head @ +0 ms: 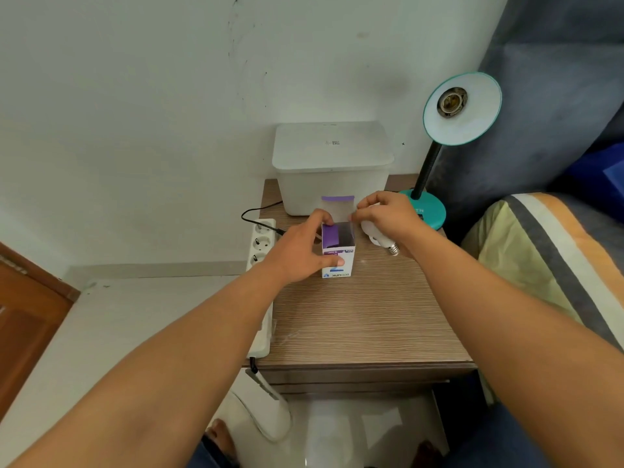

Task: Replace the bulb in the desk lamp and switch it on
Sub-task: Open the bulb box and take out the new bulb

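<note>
Here the left hand [300,251] clamps the small white-and-purple cardboard bulb box [337,253], upright on the wood-grain bedside table [354,319]. The right hand [385,214] pinches its raised lid flap [337,209]. Under that wrist, at the box's three o'clock, a white bulb [380,238] lies, screw cap toward the person. At one o'clock, well apart, the teal desk lamp's empty socket [452,102] faces them.

The right hand [385,214] covers the rounded end of the white bulb [378,236] lying near the table's [354,325] back right corner, and part of the lamp base [427,207]. The inside of the open bulb box [337,246] is too dark to read. The small mark on the white container's lid [332,143] is illegible. The left forearm hides part of the power strip [261,244].
</note>
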